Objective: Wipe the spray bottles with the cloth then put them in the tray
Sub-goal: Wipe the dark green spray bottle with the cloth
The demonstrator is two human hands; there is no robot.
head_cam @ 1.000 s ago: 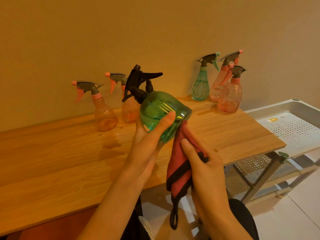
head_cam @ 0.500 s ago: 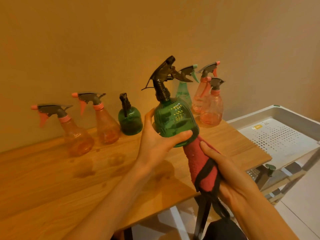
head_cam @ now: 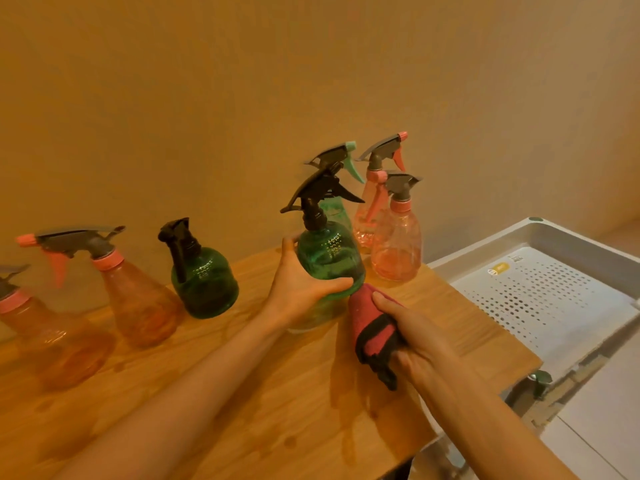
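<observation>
gripping round ribbed green plastic bottle (head_cam: 329, 261), bunched red terry cloth (head_cam: 372, 323), perforated tray (head_cam: 540, 292)

1. Showing two round green spray bottles, one (head_cam: 329, 261) gripped, one (head_cam: 205, 284) standing.
2. Showing four pink spray bottles (head_cam: 397, 251), one partly cut off at the left edge.
3. Showing one teal spray bottle (head_cam: 337, 209).
4. Showing one red cloth (head_cam: 375, 329).
5. Showing one white tray (head_cam: 540, 296).
6. Showing two hands (head_cam: 298, 289).

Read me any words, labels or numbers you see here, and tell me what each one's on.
No text is legible.
Yellow sticker on the white tray: too blurred to read.
Small dark mark beside it on the tray: too small to read.
Raised markings on the held green bottle and the standing green bottle: unreadable.
</observation>
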